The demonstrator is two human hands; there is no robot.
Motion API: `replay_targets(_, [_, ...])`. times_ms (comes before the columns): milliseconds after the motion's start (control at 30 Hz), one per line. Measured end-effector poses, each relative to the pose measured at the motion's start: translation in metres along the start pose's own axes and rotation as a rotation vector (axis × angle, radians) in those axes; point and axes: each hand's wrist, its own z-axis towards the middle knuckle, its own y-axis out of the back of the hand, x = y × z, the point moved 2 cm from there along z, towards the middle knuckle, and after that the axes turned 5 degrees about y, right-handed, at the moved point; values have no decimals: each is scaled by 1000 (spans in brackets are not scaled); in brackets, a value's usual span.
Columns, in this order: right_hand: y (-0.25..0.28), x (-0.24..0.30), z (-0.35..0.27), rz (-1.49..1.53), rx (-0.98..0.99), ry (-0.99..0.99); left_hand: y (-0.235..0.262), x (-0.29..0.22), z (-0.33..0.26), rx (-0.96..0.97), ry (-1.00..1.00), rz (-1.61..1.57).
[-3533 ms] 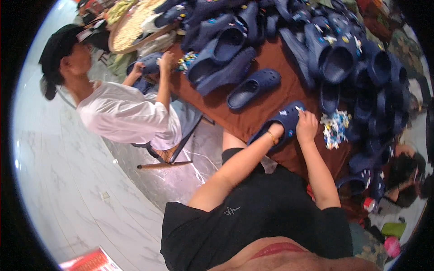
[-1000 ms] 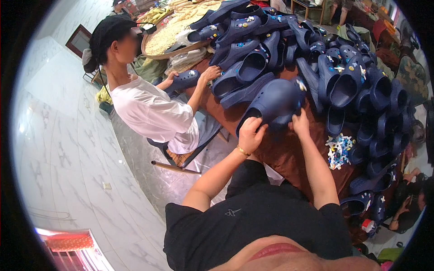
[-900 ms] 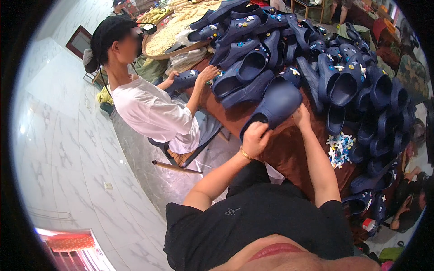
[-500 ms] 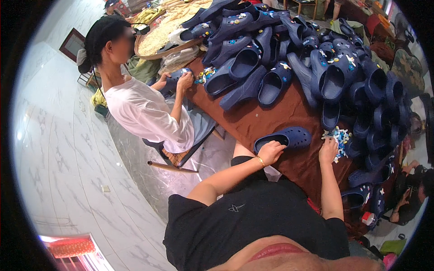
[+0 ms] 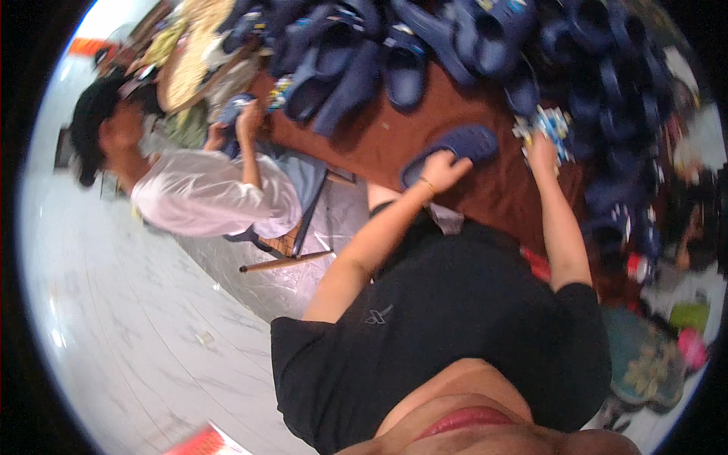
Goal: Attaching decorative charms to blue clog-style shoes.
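My left hand [image 5: 442, 168] grips the near edge of a dark blue clog [image 5: 455, 149] that lies on the brown table [image 5: 394, 140]. My right hand [image 5: 541, 148] reaches into a small heap of white and blue shoe charms [image 5: 547, 123] to the clog's right; whether it holds one I cannot tell. A big pile of dark blue clogs [image 5: 425, 38] covers the far and right parts of the table.
To my left sits a co-worker in a white shirt [image 5: 205, 196] and dark cap on a wooden chair [image 5: 292, 243], holding a blue clog [image 5: 231, 110] with both hands. A round tray [image 5: 186, 61] stands at the far left. Pale marble floor [image 5: 136, 334] lies below.
A second ago I held a clog up with both hands. That clog went onto the pile; now another one lies on the table under my left hand, and my right hand has moved to the charms.
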Motion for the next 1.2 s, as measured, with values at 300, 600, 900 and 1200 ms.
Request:
replay_targets(300, [0,31,-20,1063,152,-382,1,6,-4,53,-107,110])
replay_targets(600, [-2,78,-17,758,206,4,-1,1,-4,42,-129,149])
replay_targets(900, [9,83,3,634,619,-127,-2,8,-2,29,-148,153])
replay_targets(1200, [12,127,4,152,478,-68,-4,11,-2,30,-120,177])
